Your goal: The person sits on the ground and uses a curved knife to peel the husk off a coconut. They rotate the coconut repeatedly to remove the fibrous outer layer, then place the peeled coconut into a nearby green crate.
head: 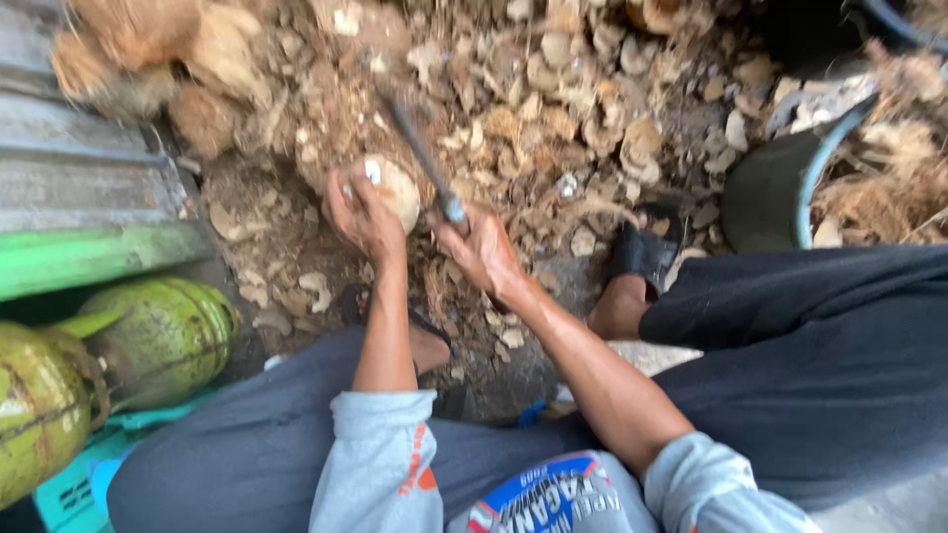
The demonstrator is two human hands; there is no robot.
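Head view, looking down between the knees of a seated person in dark trousers and a grey sweatshirt.

Far left: two green gas cylinders [148, 336] lying by a green-painted ledge [89, 257]. Above them, unhusked brown coconuts [148, 49] in a heap.

Left of centre: left hand [363, 212], fingers curled round the near side of a part-peeled coconut [395, 188], pale flesh showing. Grip closed on the nut, steadying it on the ground amid shell chips [553, 109]. The coconut sits just beyond the fingers, away from the body.

Centre: right hand [481, 252], fist shut round the handle of a long knife [425, 153]. Blade blurred; its long axis runs from the fist up and to the left, crossing just right of the coconut's upper edge. Whether the edge touches the nut cannot be told through the blur.

Key relation: the coconut lies up and left of the right hand, along the line of the blade, and the left hand is the nearer one, in contact with the nut. Left fingers sit close to the blade's path.

Right of centre: a foot in a black sandal [647, 252] on the littered ground. Far right: a dark tub with a blue rim [780, 183], coconut fibre [889, 168] piled beside it.
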